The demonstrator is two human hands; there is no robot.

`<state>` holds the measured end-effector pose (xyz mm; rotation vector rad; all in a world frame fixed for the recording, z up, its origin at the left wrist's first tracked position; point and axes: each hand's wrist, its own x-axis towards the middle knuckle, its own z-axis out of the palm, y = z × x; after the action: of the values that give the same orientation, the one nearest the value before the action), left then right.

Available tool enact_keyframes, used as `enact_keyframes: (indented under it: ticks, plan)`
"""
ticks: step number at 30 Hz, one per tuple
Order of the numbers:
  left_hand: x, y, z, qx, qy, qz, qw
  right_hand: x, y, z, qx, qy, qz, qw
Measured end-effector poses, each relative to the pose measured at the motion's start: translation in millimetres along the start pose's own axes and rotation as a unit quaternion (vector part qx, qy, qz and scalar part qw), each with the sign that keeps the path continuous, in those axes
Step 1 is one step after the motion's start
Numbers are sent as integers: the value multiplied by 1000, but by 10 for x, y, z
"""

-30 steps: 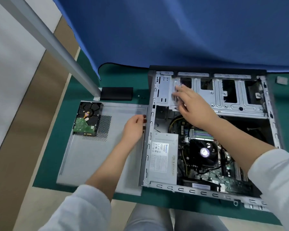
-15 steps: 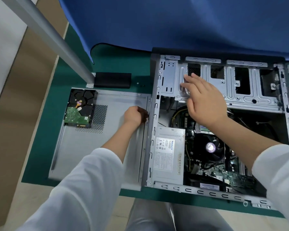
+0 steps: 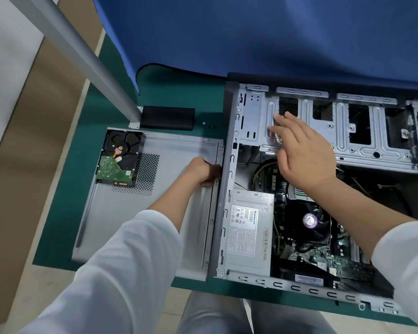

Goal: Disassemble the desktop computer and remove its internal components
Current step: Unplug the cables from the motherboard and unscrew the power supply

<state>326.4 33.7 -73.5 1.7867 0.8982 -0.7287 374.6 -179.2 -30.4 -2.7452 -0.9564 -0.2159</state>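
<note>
The open desktop case (image 3: 229, 213) lies on its side on the green mat. Inside it are a grey power supply (image 3: 247, 232), a black CPU fan (image 3: 308, 221), the motherboard (image 3: 323, 261) and a silver drive cage (image 3: 362, 131). My right hand (image 3: 302, 153) lies flat with straight fingers on the left part of the drive cage. My left hand (image 3: 203, 171) has its fingers curled against the case's left wall; its fingertips are hidden. A removed hard drive (image 3: 118, 160) rests on the detached side panel (image 3: 155, 213), left of the case.
A black flat box (image 3: 167, 118) lies behind the side panel, next to a slanted grey metal post (image 3: 82, 59). A blue cloth (image 3: 263, 37) hangs behind the case. Small screws (image 3: 208, 124) lie on the green mat (image 3: 58, 225). The mat's front edge is close to my legs.
The camera view shifted closer and downward. My left hand went from an open palm on the panel to fingers curled at the case's left wall. My right hand stayed on the drive cage.
</note>
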Motion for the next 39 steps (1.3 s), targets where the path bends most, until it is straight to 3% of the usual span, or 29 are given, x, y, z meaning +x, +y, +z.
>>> enact_keyframes:
  ticks: [6, 9, 12, 15, 18, 20, 21, 24, 26, 28, 30, 34, 39]
  plan:
    - [6, -72, -194, 53, -84, 49, 994, -18, 13, -8, 9, -10, -1, 1000]
    - [-102, -18, -409, 22, -38, 79, 996, -4, 12, -42, 36, -15, 12, 999]
    - [-467, 103, -571, 7, 42, 170, 985, 13, 0, -137, 154, -14, 71, 985]
    - [-958, 310, -435, 0, 78, 276, 958, -31, -126, -355, 330, -9, 141, 933]
    - [-1208, 507, -32, 15, 48, 344, 938, -112, -332, -543, 512, -37, 206, 833]
    - [-1259, 598, 264, 50, 49, 380, 922, -178, -391, -606, 597, -9, 248, 762]
    - [-1263, 621, 375, 73, 62, 401, 911, -211, -378, -635, 609, 7, 267, 747]
    - [-1194, 515, 583, 129, 82, 442, 884, -322, -152, -685, 542, 31, 299, 785]
    - [-1116, 324, 704, 199, 103, 416, 881, -363, 113, -699, 446, 28, 289, 847]
    - [-1081, 162, 832, 309, 177, 404, 843, -377, 357, -664, 304, -5, 247, 920]
    - [-1069, 114, 896, 331, 214, 412, 821, -381, 477, -588, 196, -32, 191, 961]
    - [-1027, 118, 901, 345, 242, 374, 826, -417, 375, -455, 143, -25, 81, 986]
    - [-1039, 131, 921, 355, 247, 366, 824, -464, 284, -356, 112, 2, 62, 992]
